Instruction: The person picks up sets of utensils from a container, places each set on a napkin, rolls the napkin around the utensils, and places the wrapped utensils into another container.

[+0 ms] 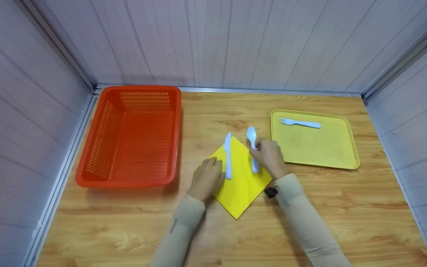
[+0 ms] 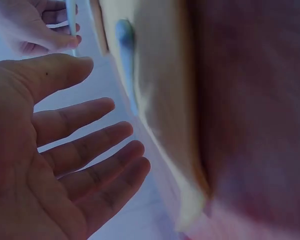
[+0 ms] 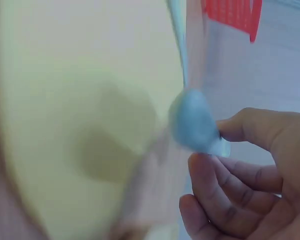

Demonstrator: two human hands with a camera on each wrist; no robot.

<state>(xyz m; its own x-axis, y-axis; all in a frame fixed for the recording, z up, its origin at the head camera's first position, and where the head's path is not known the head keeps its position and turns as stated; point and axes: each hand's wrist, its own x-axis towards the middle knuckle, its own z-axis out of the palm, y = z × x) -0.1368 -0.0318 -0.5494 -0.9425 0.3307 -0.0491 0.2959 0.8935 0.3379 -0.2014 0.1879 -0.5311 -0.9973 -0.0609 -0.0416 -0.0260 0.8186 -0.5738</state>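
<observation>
A yellow napkin (image 1: 239, 189) lies on the table, turned like a diamond. On its left half rests a white plastic knife (image 1: 228, 157), blade pointing away. My left hand (image 1: 207, 178) is at the napkin's left edge, next to the knife handle; in the left wrist view its fingers (image 2: 90, 150) are extended and hold nothing. Between thumb and fingers my right hand (image 1: 269, 154) pinches a white plastic spoon (image 1: 251, 134) over the napkin's right side, bowl pointing away. The right wrist view shows the spoon's handle end (image 3: 192, 122) blurred and close.
At the left stands a red plastic basket (image 1: 178, 141) with slotted sides. A yellow tray (image 1: 321, 148) lies at the right, holding a white plastic fork (image 1: 302, 123). Pale panel walls (image 1: 213, 44) enclose the wooden table (image 1: 365, 211) at the back and both sides.
</observation>
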